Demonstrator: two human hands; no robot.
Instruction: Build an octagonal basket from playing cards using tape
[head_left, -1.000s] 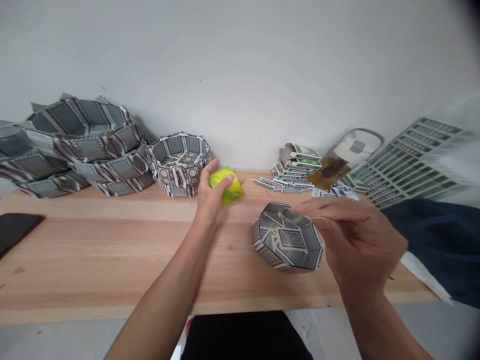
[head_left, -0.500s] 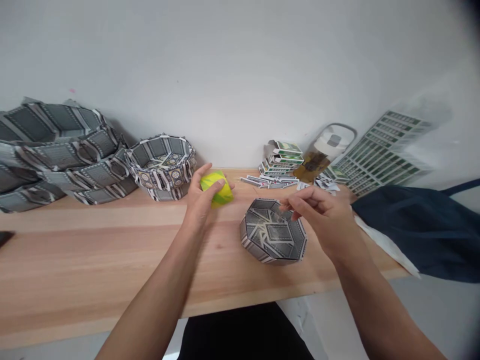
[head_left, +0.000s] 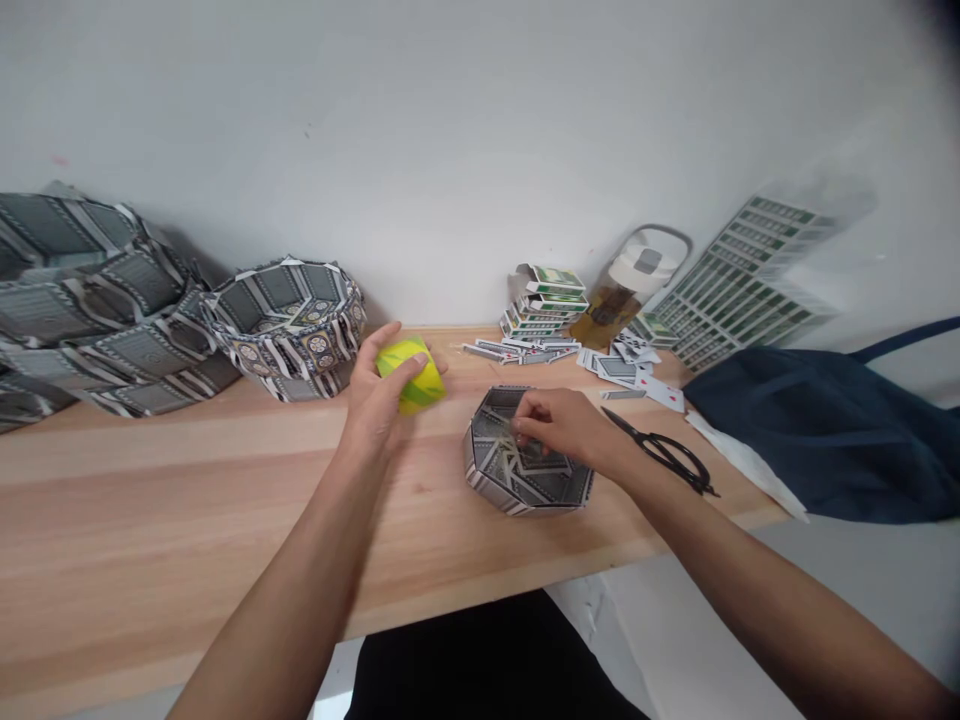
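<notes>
Octagonal box (head_left: 487,484), made of grey patterned cards, sits directly under the right hand (head_left: 562,424), which enters over its right side with the fingertips near the middle of the opening. The fingers are curled in, thumb and forefinger drawn close together; whether they pinch something thin or meet on nothing, I cannot tell, nor whether they touch the box floor. The right forearm comes in from the near right, so the hand points left and slightly far across the box. The box lies open side up and is nearly as wide as it is deep, with no clear long axis.

To the far left of the box, apart from it, the left hand (head_left: 375,392) grips a yellow-green block (head_left: 411,374), thumb across its face. Of the two hands, the right is clearly the nearer to the box.

Right of the box, black scissors (head_left: 643,437) lie beside the right forearm on the wooden table (head_left: 225,520), tips toward the far left, handles toward the near right. Beyond the box are loose cards (head_left: 616,368) and stacked small packs (head_left: 551,303). Farther left stands a patterned card basket (head_left: 289,352), well apart from the box.
</notes>
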